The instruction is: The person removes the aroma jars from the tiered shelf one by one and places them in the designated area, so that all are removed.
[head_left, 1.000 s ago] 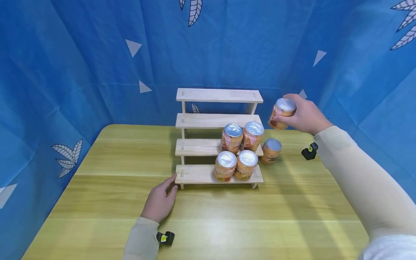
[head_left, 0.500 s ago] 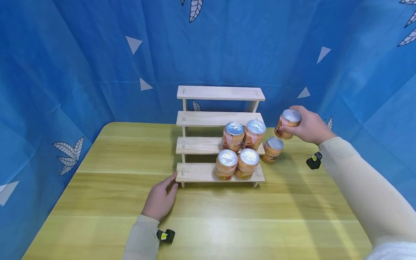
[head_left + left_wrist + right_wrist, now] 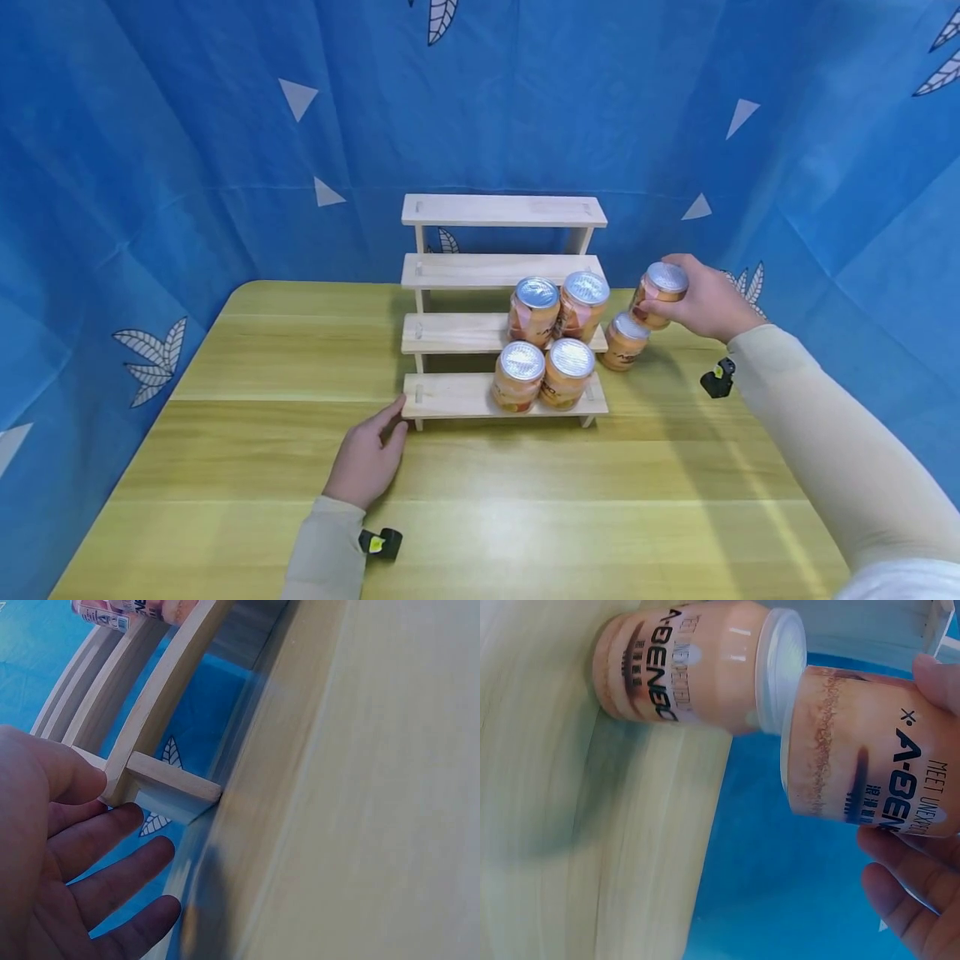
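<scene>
My right hand (image 3: 708,296) grips an orange-brown can (image 3: 877,754) with a silver lid and printed lettering, thumb on one side and fingers on the other. It hangs close over the lid of a matching can (image 3: 679,664) that stands on the table to the right of the stepped wooden shelf (image 3: 450,333). In the right wrist view the held can's base overlaps that lid's edge. My left hand (image 3: 367,458) lies at the left end of the bottom step, thumb and index finger touching its corner, the other fingers loosely spread in the left wrist view.
Two cans (image 3: 520,379) stand side by side on the bottom step, and two more cans (image 3: 534,312) on the second step, all toward the right. A blue curtain (image 3: 480,125) with leaf prints hangs behind the wooden table (image 3: 285,358).
My right hand has lowered the held can from beside the upper steps to just over the standing can. The left hand has stayed at the shelf's corner.
</scene>
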Demonstrator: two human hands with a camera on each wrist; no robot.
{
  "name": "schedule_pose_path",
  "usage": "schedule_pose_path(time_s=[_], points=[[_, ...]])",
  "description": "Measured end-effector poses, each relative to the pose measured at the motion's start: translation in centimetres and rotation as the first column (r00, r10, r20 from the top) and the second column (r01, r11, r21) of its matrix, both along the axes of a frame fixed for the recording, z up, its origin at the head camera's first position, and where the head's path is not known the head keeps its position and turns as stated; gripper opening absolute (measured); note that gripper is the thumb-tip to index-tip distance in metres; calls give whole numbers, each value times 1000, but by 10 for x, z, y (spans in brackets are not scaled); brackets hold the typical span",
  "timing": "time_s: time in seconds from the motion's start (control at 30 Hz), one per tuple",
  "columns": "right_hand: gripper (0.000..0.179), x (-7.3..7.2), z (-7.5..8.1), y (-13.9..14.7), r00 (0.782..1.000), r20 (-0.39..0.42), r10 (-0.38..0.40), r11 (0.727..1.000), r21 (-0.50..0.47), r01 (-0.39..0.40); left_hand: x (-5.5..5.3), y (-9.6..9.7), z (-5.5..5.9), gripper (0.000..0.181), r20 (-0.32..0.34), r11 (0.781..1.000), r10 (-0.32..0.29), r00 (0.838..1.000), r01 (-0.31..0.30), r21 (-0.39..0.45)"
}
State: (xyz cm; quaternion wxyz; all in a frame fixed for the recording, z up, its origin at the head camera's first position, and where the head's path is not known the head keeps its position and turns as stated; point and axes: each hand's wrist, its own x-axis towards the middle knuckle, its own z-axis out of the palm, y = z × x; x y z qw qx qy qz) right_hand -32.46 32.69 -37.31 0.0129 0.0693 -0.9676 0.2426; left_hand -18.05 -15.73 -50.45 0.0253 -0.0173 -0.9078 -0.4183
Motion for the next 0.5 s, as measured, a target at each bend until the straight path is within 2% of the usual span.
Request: schedule_pose_path(time_s=[0.23,0.5], points=[[95,1,-1,12,1000,15,-18,1000,-22,18,0,-1,-1,45,-8,1000,-1,1000,1,-2],[97,5,-4,22,999,15,-41,999,-4,41,-1,-1,-2,45,-12,1000,-13,1000,13,2]])
